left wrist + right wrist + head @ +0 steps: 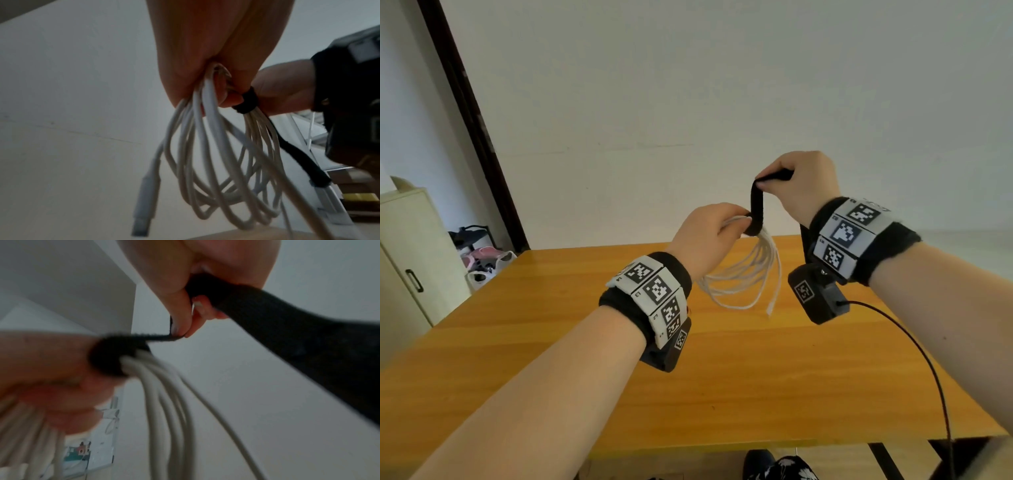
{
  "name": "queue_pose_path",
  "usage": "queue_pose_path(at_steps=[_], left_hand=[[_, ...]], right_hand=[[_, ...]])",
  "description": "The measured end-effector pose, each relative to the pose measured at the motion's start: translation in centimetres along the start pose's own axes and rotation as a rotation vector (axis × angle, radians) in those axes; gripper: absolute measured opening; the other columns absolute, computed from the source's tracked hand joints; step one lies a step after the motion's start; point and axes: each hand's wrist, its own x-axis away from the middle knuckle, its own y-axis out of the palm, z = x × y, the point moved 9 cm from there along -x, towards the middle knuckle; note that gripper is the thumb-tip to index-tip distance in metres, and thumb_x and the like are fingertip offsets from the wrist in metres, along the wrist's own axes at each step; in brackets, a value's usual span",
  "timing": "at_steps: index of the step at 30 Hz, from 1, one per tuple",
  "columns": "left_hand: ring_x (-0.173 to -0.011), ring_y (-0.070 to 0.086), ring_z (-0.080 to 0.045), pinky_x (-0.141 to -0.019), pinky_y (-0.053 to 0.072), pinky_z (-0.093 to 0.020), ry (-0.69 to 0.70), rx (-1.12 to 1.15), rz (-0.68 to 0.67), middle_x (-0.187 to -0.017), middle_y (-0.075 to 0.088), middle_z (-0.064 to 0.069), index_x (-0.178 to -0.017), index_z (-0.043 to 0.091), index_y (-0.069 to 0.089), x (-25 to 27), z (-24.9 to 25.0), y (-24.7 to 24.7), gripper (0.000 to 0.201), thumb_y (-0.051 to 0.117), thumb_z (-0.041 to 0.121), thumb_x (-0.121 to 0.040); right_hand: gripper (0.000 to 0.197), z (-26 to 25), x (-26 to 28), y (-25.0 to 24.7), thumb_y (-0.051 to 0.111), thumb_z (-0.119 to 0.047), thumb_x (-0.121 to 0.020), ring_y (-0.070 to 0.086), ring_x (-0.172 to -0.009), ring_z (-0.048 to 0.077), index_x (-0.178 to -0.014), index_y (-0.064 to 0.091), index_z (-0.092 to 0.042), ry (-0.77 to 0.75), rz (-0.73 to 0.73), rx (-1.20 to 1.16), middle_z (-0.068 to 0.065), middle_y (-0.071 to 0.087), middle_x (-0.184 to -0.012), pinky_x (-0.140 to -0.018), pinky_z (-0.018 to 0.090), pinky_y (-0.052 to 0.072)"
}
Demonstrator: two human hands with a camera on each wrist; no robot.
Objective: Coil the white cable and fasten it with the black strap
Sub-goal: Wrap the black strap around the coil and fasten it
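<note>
Loops of the white cable (743, 274) were gripped at their gathered top by the left hand (709, 233), held in the air above the far part of the wooden table (722, 377), with the plug end hanging down. The black strap (756, 205) was wrapped around that gathered top, just right of the left fingers. Its free end was pinched between thumb and fingers of the right hand (801, 185) and pulled upward.

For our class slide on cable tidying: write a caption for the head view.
Left hand grips the coiled white cable while the right hand pulls the black strap around it.
</note>
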Motion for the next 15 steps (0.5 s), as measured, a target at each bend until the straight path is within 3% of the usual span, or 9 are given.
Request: queue_pose_path(at_steps=[2, 4, 7, 9, 11, 13, 15], left_hand=[[-0.076, 0.053, -0.003, -0.066, 0.038, -0.007, 0.033, 0.004, 0.043, -0.086, 0.059, 0.009, -0.109, 0.009, 0.064, -0.1, 0.5, -0.5, 0.024, 0.046, 0.019, -0.097], [-0.072, 0.052, -0.002, -0.061, 0.037, -0.006, 0.058, 0.019, 0.077, -0.086, 0.062, 0.003, -0.105, 0.009, 0.063, -0.3, 0.8, -0.8, 0.021, 0.049, 0.021, -0.095], [-0.068, 0.052, -0.002, -0.058, 0.039, -0.006, 0.032, 0.065, 0.095, -0.082, 0.060, 0.004, -0.107, 0.010, 0.057, -0.3, 0.7, -1.0, 0.019, 0.053, 0.024, -0.093], [-0.070, 0.054, -0.003, -0.060, 0.040, -0.007, 0.003, 0.088, 0.096, -0.080, 0.060, 0.007, -0.116, 0.012, 0.052, -0.3, 0.5, -1.1, 0.027, 0.054, 0.026, -0.093], [-0.081, 0.058, -0.005, -0.068, 0.041, -0.006, 0.019, 0.103, 0.076, -0.091, 0.065, 0.005, -0.120, 0.013, 0.057, -0.2, 0.8, -0.9, 0.029, 0.054, 0.023, -0.093], [-0.086, 0.058, -0.003, -0.072, 0.041, -0.005, 0.038, 0.112, 0.057, -0.097, 0.065, 0.005, -0.117, 0.014, 0.062, -0.3, 0.9, -0.7, 0.027, 0.056, 0.022, -0.092], [-0.081, 0.057, -0.003, -0.070, 0.042, -0.009, 0.029, 0.094, 0.047, -0.093, 0.063, 0.007, -0.112, 0.013, 0.064, -0.3, 0.7, -0.5, 0.026, 0.060, 0.024, -0.089]], right_hand=[[0.009, 0.6, 0.0, 1.0, 0.068, -0.014, -0.080, 0.062, -0.083, 0.015, -0.086, 0.075, -0.014, 0.022, -0.054, 0.012, 0.001, 0.070, -0.086, -0.078, 0.029, 0.051], [0.009, 1.1, 0.2, 2.0, 0.069, -0.018, -0.078, 0.066, -0.086, 0.019, -0.084, 0.075, -0.018, 0.046, -0.118, 0.016, 0.001, 0.072, -0.085, -0.082, 0.036, 0.054], [0.010, 1.3, 0.7, 3.1, 0.069, -0.016, -0.077, 0.067, -0.084, 0.021, -0.084, 0.076, -0.018, 0.086, -0.209, -0.005, 0.002, 0.070, -0.078, -0.080, 0.037, 0.055], [0.010, 1.2, 0.8, 3.4, 0.068, -0.014, -0.078, 0.064, -0.078, 0.017, -0.085, 0.076, -0.015, 0.089, -0.244, -0.032, -0.002, 0.066, -0.071, -0.072, 0.028, 0.053], [0.010, 1.0, 0.8, 3.4, 0.066, -0.012, -0.080, 0.058, -0.071, 0.012, -0.086, 0.075, -0.012, 0.076, -0.271, -0.025, -0.003, 0.063, -0.069, -0.062, 0.017, 0.046], [0.012, 1.0, 0.7, 3.5, 0.063, -0.010, -0.082, 0.054, -0.065, 0.006, -0.088, 0.074, -0.010, 0.071, -0.293, -0.018, -0.002, 0.062, -0.072, -0.057, 0.010, 0.042], [0.013, 1.2, 0.6, 3.6, 0.063, -0.009, -0.083, 0.052, -0.063, 0.001, -0.089, 0.074, -0.009, 0.079, -0.312, -0.013, -0.006, 0.060, -0.070, -0.055, 0.007, 0.041]])
